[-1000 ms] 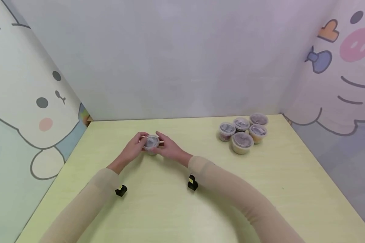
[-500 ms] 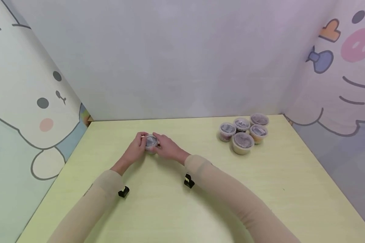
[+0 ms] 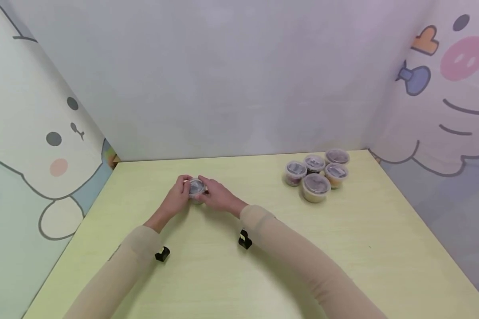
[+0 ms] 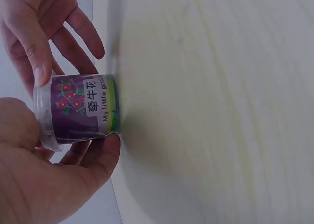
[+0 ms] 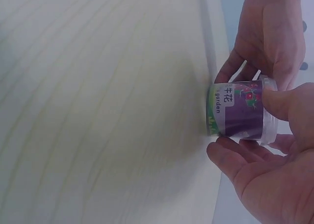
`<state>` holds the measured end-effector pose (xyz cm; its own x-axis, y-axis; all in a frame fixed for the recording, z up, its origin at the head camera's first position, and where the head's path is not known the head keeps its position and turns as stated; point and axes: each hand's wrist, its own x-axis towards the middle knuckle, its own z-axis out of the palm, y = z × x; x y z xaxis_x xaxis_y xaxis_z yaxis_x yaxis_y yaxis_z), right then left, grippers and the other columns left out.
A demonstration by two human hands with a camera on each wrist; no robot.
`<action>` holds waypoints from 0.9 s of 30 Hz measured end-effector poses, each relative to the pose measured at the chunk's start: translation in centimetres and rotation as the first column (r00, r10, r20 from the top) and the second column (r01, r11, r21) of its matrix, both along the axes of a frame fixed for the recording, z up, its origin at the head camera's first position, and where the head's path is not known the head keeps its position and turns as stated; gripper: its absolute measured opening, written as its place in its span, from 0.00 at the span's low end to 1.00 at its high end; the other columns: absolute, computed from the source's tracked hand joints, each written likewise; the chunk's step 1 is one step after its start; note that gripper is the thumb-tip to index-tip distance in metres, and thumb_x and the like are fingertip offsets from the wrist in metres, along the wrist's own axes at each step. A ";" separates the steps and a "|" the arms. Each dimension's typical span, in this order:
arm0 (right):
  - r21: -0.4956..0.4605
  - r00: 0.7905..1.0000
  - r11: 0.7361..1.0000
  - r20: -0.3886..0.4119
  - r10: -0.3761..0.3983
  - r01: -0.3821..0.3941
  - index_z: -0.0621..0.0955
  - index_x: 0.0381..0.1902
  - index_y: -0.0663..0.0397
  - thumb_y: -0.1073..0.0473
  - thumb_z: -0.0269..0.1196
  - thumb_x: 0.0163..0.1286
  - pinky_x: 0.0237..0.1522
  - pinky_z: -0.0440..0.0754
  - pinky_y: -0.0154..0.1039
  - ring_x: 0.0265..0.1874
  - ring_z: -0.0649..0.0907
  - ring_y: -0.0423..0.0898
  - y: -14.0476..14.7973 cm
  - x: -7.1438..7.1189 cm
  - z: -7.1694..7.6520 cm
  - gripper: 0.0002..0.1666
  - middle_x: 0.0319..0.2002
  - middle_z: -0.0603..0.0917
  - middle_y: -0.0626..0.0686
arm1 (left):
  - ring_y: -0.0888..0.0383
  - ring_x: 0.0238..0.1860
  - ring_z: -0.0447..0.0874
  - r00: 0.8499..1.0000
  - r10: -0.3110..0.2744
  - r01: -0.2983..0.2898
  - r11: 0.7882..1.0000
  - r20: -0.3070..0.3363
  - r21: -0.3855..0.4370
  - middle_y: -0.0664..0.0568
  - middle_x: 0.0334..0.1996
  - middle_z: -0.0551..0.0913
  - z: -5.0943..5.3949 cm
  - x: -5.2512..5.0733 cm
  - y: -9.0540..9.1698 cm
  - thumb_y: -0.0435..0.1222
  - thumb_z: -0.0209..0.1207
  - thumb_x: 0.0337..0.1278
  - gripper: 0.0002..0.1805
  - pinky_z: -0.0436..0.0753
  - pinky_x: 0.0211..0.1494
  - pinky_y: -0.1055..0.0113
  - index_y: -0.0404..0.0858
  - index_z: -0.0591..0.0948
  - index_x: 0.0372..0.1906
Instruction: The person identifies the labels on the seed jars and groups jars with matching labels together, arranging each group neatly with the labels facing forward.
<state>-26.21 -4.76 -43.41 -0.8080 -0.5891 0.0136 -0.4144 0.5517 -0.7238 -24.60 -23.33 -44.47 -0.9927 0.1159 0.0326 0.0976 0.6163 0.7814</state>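
Note:
A small plastic cup [image 3: 196, 188] with a clear lid stands on the table between both hands. Its purple label [image 4: 76, 108] shows red flowers and the words "My little garden". My left hand [image 3: 175, 196] grips it from the left, thumb up by the lid rim and fingers curled about the side. From the other side my right hand [image 3: 220, 196] holds the same cup, its thumb [image 5: 277, 102] on the lid's edge and its fingers along the wall. The lid [image 5: 269, 116] sits on the cup.
Several lidded tubs stand grouped at the back right of the pale wooden table [image 3: 207, 274], among them a wide cream tub [image 3: 316, 188] and a smaller cup [image 3: 295, 173]. A white curtain [image 3: 239, 79] rises behind the table. Black wrist mounts [image 3: 245, 239] stick out below the sleeves.
The right hand's raised fingers have come down closer round the cup, and both forearms have shifted slightly. The cup stays in nearly the same place, lid on.

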 end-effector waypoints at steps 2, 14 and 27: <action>0.001 1.000 1.000 0.008 -0.002 0.002 0.55 0.80 0.59 0.52 0.60 0.78 0.69 0.70 0.43 0.69 0.71 0.52 0.1 0.0 -0.1 0.42 0.72 0.69 0.62 | 0.43 0.55 0.72 1.000 -0.002 0.002 1.000 0.009 -0.009 0.32 0.60 0.73 0.1 0.1 0.0 0.39 0.36 0.83 0.21 0.72 0.59 0.50 0.31 0.63 0.68; -0.007 1.000 1.000 -0.019 -0.010 0.010 0.53 0.79 0.63 0.52 0.62 0.77 0.68 0.69 0.40 0.67 0.72 0.50 -0.4 0.5 0.1 0.45 0.71 0.70 0.62 | 0.41 0.57 0.72 1.000 -0.021 0.021 1.000 0.006 -0.008 0.32 0.61 0.72 0.3 0.3 -0.5 0.43 0.36 0.84 0.23 0.73 0.57 0.49 0.32 0.63 0.70; 0.225 0.985 0.972 -0.170 -0.031 0.069 0.63 0.78 0.55 0.49 0.61 0.76 0.64 0.75 0.50 0.64 0.75 0.54 6.5 0.6 2.4 0.39 0.67 0.74 0.60 | 0.37 0.60 0.73 0.929 -0.224 0.080 0.899 -0.295 -0.431 0.33 0.62 0.72 3.5 -0.4 3.8 0.48 0.44 0.81 0.26 0.73 0.63 0.40 0.31 0.72 0.65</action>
